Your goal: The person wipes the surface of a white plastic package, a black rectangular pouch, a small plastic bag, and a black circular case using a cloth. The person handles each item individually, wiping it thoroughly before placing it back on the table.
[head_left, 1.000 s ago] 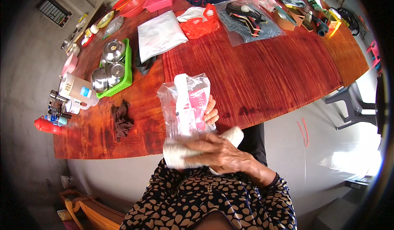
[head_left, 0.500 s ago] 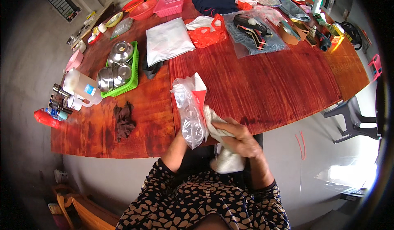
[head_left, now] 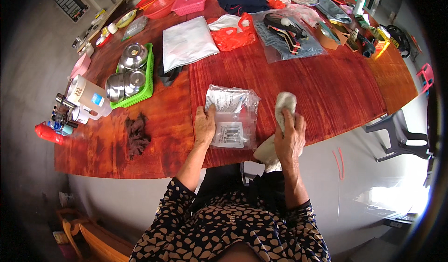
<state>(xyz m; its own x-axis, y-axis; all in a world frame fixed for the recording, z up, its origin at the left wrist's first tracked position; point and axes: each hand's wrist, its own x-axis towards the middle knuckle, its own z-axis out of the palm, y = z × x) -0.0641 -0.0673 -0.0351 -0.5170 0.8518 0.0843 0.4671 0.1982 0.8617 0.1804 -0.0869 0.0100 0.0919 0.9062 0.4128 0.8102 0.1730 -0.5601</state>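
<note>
A clear plastic bag (head_left: 250, 117) with white printed labels and a bit of red lies flat near the table's front edge. My left hand (head_left: 204, 125) holds its left edge, the thumb resting over the plastic. To the right of the bag, my right hand (head_left: 290, 138) grips a bunched off-white cloth (head_left: 285, 104) against the tabletop. Part of that cloth hangs below the palm at the table's edge. A crumpled dark brown cloth (head_left: 137, 135) lies left of my left hand.
Steel bowls (head_left: 134, 55) stand in a green basket (head_left: 148, 82) at the left, beside a plastic jug (head_left: 86, 94). A white packet (head_left: 189, 42), a red bag (head_left: 235, 37) and a bagged dark item (head_left: 284, 26) lie farther back. A grey chair (head_left: 399, 133) stands at the right.
The plastic bag, upright before, now lies flat on the table. My right hand has brought the cloth up from the table's edge onto the tabletop, right of the bag.
</note>
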